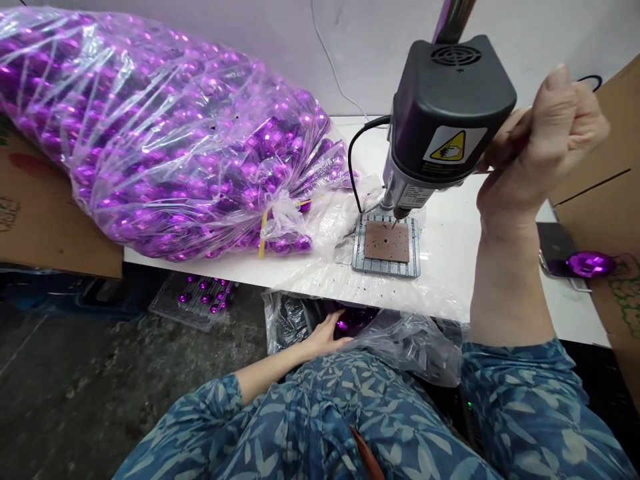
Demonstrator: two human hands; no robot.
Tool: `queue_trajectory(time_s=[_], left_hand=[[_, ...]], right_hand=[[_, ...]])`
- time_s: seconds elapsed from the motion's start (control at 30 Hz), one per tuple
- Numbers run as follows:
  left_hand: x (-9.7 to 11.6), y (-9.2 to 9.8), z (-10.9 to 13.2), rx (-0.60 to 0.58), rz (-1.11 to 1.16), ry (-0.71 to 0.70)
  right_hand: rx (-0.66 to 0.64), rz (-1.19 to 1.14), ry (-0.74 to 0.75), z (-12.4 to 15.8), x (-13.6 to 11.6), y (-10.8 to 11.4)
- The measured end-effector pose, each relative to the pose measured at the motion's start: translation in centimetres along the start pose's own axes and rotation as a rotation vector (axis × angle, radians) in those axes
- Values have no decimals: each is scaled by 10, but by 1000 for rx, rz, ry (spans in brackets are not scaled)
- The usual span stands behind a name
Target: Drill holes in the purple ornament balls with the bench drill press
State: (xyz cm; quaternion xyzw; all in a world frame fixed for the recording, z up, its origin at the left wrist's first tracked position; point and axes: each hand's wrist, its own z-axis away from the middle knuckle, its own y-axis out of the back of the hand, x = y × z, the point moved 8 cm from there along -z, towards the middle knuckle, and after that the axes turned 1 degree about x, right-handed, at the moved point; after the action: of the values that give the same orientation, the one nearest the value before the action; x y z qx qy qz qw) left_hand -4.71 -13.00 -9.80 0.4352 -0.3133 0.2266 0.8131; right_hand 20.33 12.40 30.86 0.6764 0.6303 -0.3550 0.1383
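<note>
Right hand (537,143) fisted around the lever beside the bench drill press (445,113) bearing a yellow warning-triangle label, left hand (327,333) below the drill, fingers loosely spread on purple baubles (350,321) in an open bag, tied sack of baubles (155,133) left of the drill.

It was a small workshop: a bench drill press (440,127) stood on a white surface (450,247), beside a bulk bag of purple baubles (150,133) and cardboard boxes (600,180).
</note>
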Motion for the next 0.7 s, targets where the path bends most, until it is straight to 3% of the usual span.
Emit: queue_trajectory(time_s=[0.13,0.27,0.37,0.43,0.5,0.57,0.7], left_hand=[[39,2,-11,-338,-125,-40],[100,13,-19,-441,-27,-279],[147,-12,-15,-660,176,-488],[166,-43,-7,-897,203,-534],[179,-68,0,-1055,183,-545],[189,-81,4,-1099,167,-568],[191,-85,8,-1084,145,-579]], right_hand=[[-13,31,4,0,1,1],[-13,75,-12,0,5,2],[-9,86,-7,-1,7,3],[-7,78,-6,-2,9,3],[-14,86,-18,-3,12,3],[-27,106,-27,-3,13,2],[-69,152,-18,-3,12,-2]])
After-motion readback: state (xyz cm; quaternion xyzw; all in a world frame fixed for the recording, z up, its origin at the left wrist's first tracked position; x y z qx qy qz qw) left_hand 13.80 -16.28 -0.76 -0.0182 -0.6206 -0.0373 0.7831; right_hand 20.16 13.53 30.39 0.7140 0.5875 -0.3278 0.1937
